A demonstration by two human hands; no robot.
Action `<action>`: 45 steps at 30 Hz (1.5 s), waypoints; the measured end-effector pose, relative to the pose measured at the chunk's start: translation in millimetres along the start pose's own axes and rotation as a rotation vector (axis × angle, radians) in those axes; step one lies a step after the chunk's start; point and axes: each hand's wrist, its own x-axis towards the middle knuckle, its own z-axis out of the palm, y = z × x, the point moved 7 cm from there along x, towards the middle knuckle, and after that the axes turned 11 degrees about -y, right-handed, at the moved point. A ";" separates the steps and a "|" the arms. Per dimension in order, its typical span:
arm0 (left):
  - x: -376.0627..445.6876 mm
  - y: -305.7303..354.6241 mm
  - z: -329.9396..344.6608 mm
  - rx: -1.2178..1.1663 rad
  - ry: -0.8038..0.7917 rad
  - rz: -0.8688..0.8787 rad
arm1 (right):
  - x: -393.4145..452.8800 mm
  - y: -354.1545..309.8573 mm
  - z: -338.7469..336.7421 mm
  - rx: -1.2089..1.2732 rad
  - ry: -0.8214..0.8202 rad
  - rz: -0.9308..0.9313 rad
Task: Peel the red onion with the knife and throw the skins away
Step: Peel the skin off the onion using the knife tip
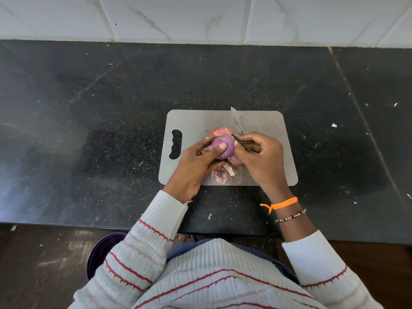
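Note:
My left hand (194, 166) holds the red onion (224, 144) just above the grey cutting board (194, 121), thumb across its purple peeled side. A loose flap of pale pink skin (220, 131) sticks up behind the onion. My right hand (259, 159) grips the knife (236, 120), whose blade points away from me over the board, and its thumb presses the onion's right side. Torn skins (224, 175) lie on the board beneath my hands.
The board lies on a black stone counter (89, 130) backed by a white tiled wall (200, 16). Small white scraps dot the counter. A purple bin (100, 253) stands on the floor below the counter's front edge, at my left.

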 end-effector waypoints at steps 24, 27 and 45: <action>4.8 0.0 4.4 0.023 -0.124 0.103 | 1.0 14.9 -11.3 0.078 0.129 0.065; 4.8 1.8 3.9 0.017 -0.119 0.114 | 2.2 17.7 -4.3 0.099 0.043 0.104; -1.3 18.8 10.5 0.380 -0.076 0.250 | -1.5 -16.7 -2.9 -0.286 0.020 -0.240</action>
